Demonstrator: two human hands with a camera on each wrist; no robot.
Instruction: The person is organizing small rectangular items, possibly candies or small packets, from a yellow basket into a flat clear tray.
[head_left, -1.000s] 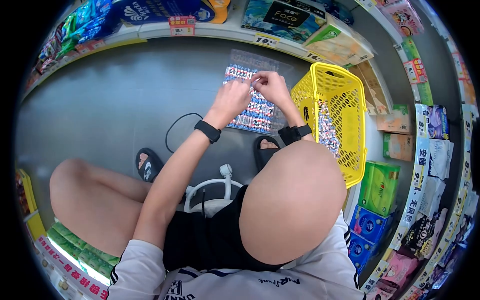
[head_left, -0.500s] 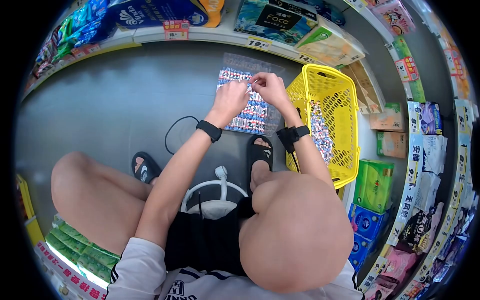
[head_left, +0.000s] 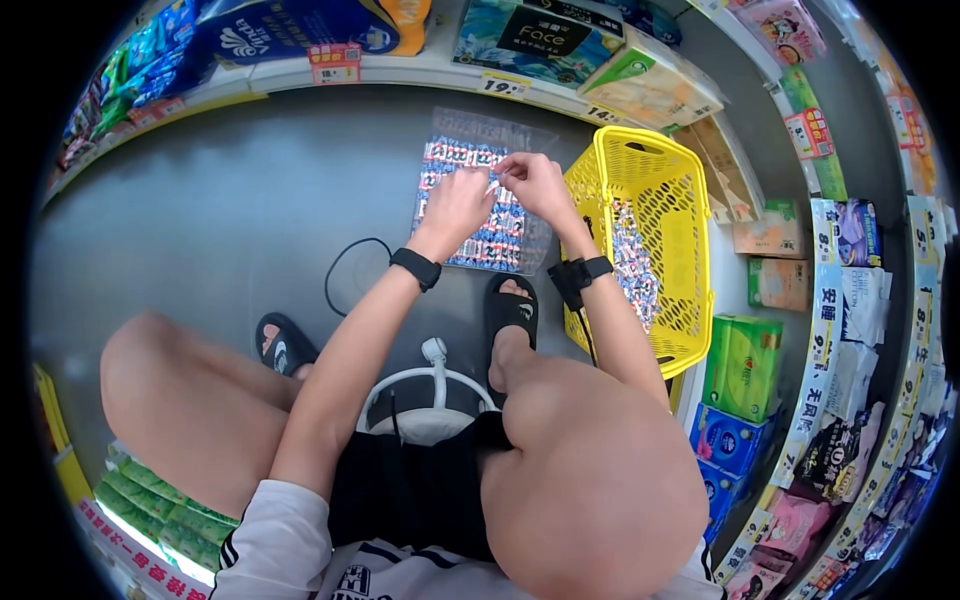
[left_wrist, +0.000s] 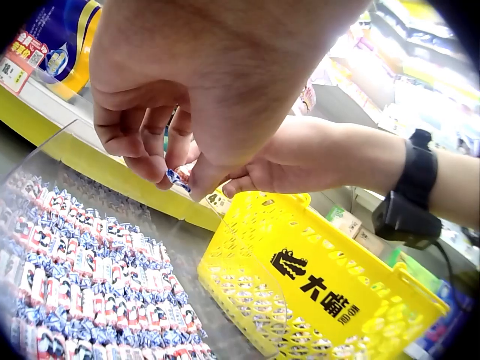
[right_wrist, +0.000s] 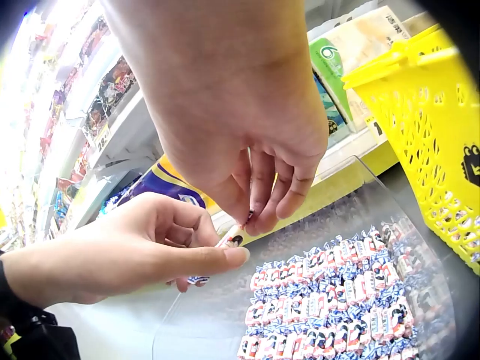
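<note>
While left hand [head_left: 458, 205] pinches candy [right_wrist: 234, 241], basket [left_wrist: 349, 262] beside tray [head_left: 465, 124], shelf [head_left: 415, 72] beyond

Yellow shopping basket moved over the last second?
No: in the head view the yellow shopping basket keeps its place beside the fixed 14 price tag. Both slid left in frame together, so likely camera motion.
</note>
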